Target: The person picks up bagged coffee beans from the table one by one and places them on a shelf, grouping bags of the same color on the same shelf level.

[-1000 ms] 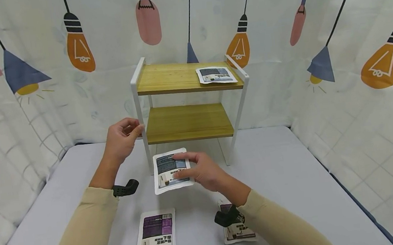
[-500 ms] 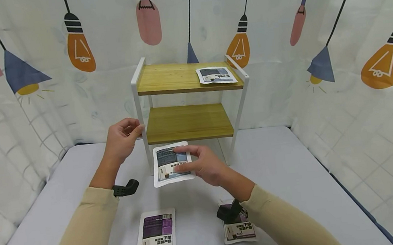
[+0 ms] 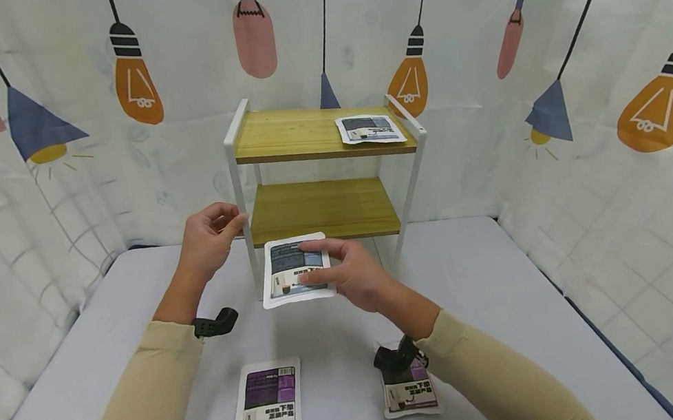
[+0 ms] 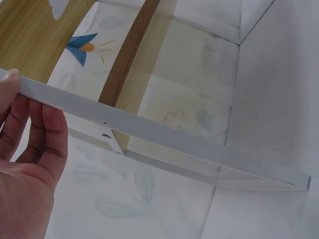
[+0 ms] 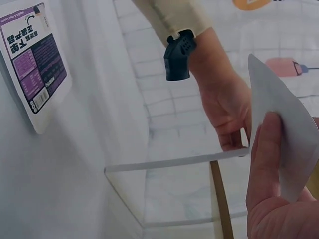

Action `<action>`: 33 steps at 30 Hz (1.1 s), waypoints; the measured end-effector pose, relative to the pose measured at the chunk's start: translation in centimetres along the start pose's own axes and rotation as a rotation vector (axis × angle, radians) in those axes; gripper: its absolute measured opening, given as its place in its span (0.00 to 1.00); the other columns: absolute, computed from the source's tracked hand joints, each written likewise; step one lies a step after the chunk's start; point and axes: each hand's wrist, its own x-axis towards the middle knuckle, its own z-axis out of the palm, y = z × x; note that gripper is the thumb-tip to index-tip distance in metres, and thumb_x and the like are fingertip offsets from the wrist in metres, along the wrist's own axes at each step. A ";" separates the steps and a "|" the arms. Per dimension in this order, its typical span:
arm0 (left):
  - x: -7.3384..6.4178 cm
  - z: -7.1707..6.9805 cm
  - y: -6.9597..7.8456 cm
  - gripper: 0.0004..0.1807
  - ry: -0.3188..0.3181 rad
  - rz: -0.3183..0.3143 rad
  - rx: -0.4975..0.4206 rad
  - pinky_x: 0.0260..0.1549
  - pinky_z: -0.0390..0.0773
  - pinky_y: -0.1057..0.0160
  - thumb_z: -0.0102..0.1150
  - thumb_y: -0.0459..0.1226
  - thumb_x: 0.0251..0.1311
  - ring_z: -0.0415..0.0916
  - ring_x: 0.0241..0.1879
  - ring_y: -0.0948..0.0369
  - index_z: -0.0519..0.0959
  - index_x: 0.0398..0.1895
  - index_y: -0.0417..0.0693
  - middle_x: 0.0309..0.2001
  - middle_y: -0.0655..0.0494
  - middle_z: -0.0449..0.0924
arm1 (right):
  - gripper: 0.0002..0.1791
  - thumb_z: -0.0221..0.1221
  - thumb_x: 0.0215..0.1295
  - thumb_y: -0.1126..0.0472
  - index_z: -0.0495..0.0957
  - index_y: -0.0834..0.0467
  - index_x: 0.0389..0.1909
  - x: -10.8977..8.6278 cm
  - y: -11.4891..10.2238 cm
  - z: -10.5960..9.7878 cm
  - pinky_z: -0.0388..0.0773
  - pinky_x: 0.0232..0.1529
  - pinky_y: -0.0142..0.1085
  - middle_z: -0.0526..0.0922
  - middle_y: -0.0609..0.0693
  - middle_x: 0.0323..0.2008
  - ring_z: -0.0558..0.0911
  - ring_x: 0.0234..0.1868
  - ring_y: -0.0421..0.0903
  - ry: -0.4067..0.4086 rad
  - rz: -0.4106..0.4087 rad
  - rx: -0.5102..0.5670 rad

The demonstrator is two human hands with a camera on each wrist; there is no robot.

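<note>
My right hand (image 3: 359, 273) pinches a flat white pouch (image 3: 286, 292) with a dark blue-grey label, thumb and forefinger on its printed face. The pouch is raised above the table, just in front of the shelf's lower board. In the right wrist view the plain back of this pouch (image 5: 284, 124) shows, with a finger along it. My left hand (image 3: 208, 242) pinches the white left front post of the small two-tier shelf (image 3: 324, 211). Up close in the left wrist view, thumb and fingers grip that post (image 4: 75, 103) from both sides.
Another blue-grey pouch (image 3: 369, 129) lies on the right of the top board. On the white table (image 3: 332, 390) lie a purple-labelled pouch (image 3: 267, 403) at front left and purple pouches (image 3: 412, 395) at front right, partly behind my right wrist camera. A patterned curtain (image 3: 192, 150) surrounds the table.
My right hand has lifted the blue-grey pouch slightly up and toward the shelf, so it now overlaps the lower board's front edge in the head view. My left hand has stayed on the post.
</note>
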 end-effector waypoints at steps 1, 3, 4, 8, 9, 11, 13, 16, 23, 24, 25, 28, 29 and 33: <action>0.0 0.0 0.0 0.20 -0.001 -0.001 -0.001 0.54 0.84 0.61 0.60 0.48 0.72 0.82 0.53 0.52 0.81 0.53 0.40 0.49 0.48 0.81 | 0.32 0.70 0.60 0.73 0.79 0.52 0.66 0.0 -0.1 0.0 0.85 0.54 0.42 0.72 0.55 0.67 0.85 0.53 0.52 -0.002 -0.003 0.004; 0.0 0.0 0.0 0.20 -0.002 -0.004 -0.002 0.54 0.84 0.59 0.59 0.48 0.72 0.82 0.54 0.52 0.81 0.53 0.41 0.50 0.48 0.81 | 0.33 0.69 0.60 0.73 0.78 0.51 0.66 0.0 -0.2 0.0 0.85 0.54 0.42 0.72 0.55 0.66 0.85 0.53 0.51 -0.006 -0.004 0.012; 0.0 0.0 0.0 0.20 -0.002 -0.004 -0.003 0.54 0.84 0.59 0.60 0.48 0.72 0.82 0.53 0.52 0.81 0.53 0.41 0.50 0.47 0.81 | 0.33 0.69 0.61 0.73 0.78 0.51 0.67 0.0 -0.3 0.0 0.86 0.54 0.42 0.72 0.56 0.66 0.85 0.53 0.51 -0.008 -0.006 0.015; 0.1 0.0 -0.1 0.19 0.000 0.002 -0.002 0.52 0.85 0.62 0.60 0.47 0.72 0.82 0.52 0.53 0.81 0.52 0.40 0.48 0.48 0.81 | 0.33 0.69 0.61 0.73 0.78 0.50 0.67 0.0 -0.7 0.0 0.85 0.55 0.42 0.72 0.55 0.67 0.85 0.54 0.52 -0.015 -0.013 0.020; 0.1 0.0 -0.1 0.19 0.001 0.003 0.000 0.52 0.85 0.63 0.60 0.47 0.72 0.82 0.52 0.53 0.81 0.52 0.40 0.48 0.48 0.81 | 0.33 0.69 0.61 0.73 0.78 0.50 0.67 0.0 -0.8 0.0 0.85 0.55 0.42 0.72 0.55 0.67 0.85 0.54 0.52 -0.016 -0.015 0.021; 0.1 0.0 -0.1 0.19 0.002 0.005 0.003 0.52 0.85 0.62 0.60 0.47 0.72 0.82 0.52 0.52 0.81 0.52 0.39 0.48 0.48 0.81 | 0.33 0.68 0.61 0.73 0.78 0.50 0.67 0.0 -1.0 -0.1 0.85 0.55 0.42 0.72 0.55 0.67 0.85 0.54 0.52 -0.018 -0.020 0.023; 0.1 -0.1 0.0 0.20 0.000 0.006 0.004 0.53 0.85 0.60 0.59 0.47 0.73 0.83 0.54 0.51 0.80 0.53 0.39 0.48 0.48 0.81 | 0.33 0.69 0.61 0.73 0.78 0.50 0.67 0.0 -1.2 -0.1 0.85 0.55 0.42 0.72 0.55 0.67 0.85 0.54 0.52 -0.014 -0.020 0.023; 0.1 -0.1 -0.1 0.20 -0.002 0.005 0.003 0.55 0.84 0.57 0.59 0.47 0.73 0.83 0.54 0.50 0.80 0.53 0.39 0.48 0.48 0.81 | 0.32 0.69 0.61 0.72 0.78 0.49 0.67 0.1 -1.6 -0.1 0.85 0.54 0.42 0.72 0.54 0.67 0.85 0.53 0.52 0.000 -0.019 0.014; 0.1 0.0 -0.1 0.19 -0.007 0.001 -0.004 0.55 0.84 0.56 0.59 0.47 0.73 0.82 0.56 0.48 0.80 0.53 0.39 0.49 0.46 0.80 | 0.33 0.68 0.61 0.74 0.78 0.51 0.66 -0.1 -2.8 -0.1 0.86 0.52 0.39 0.73 0.54 0.66 0.85 0.52 0.50 0.012 -0.028 0.035; 0.1 0.0 -0.1 0.19 -0.006 0.002 -0.006 0.55 0.84 0.57 0.59 0.46 0.73 0.82 0.56 0.47 0.80 0.53 0.39 0.49 0.46 0.80 | 0.32 0.68 0.61 0.75 0.78 0.52 0.66 -0.1 -3.0 0.0 0.86 0.52 0.38 0.74 0.54 0.66 0.85 0.52 0.50 0.010 -0.029 0.040; 0.2 0.0 -0.1 0.19 -0.007 0.003 -0.006 0.55 0.84 0.58 0.59 0.46 0.73 0.82 0.56 0.47 0.80 0.52 0.39 0.49 0.47 0.80 | 0.32 0.67 0.61 0.75 0.78 0.52 0.66 -0.2 -3.2 0.0 0.86 0.53 0.38 0.73 0.53 0.66 0.84 0.53 0.50 0.009 -0.029 0.045; 0.2 0.0 -0.1 0.19 -0.005 0.004 -0.004 0.53 0.84 0.61 0.59 0.46 0.73 0.82 0.55 0.49 0.80 0.52 0.39 0.48 0.48 0.80 | 0.32 0.67 0.61 0.75 0.79 0.53 0.66 -0.2 -3.5 0.0 0.85 0.54 0.38 0.73 0.53 0.67 0.83 0.55 0.50 0.007 -0.033 0.053; 0.2 0.0 -0.1 0.19 -0.003 0.004 -0.002 0.53 0.84 0.63 0.59 0.46 0.73 0.82 0.55 0.50 0.80 0.52 0.39 0.48 0.49 0.80 | 0.31 0.67 0.61 0.75 0.79 0.53 0.66 -0.2 -3.6 0.1 0.85 0.54 0.38 0.73 0.52 0.67 0.83 0.56 0.50 0.007 -0.034 0.053; 0.2 0.0 -0.1 0.19 0.000 0.008 0.001 0.49 0.84 0.70 0.60 0.46 0.73 0.82 0.53 0.53 0.80 0.52 0.38 0.46 0.50 0.79 | 0.32 0.68 0.61 0.74 0.79 0.52 0.65 -0.1 -4.0 0.2 0.85 0.54 0.38 0.74 0.52 0.66 0.83 0.56 0.50 0.006 -0.036 0.050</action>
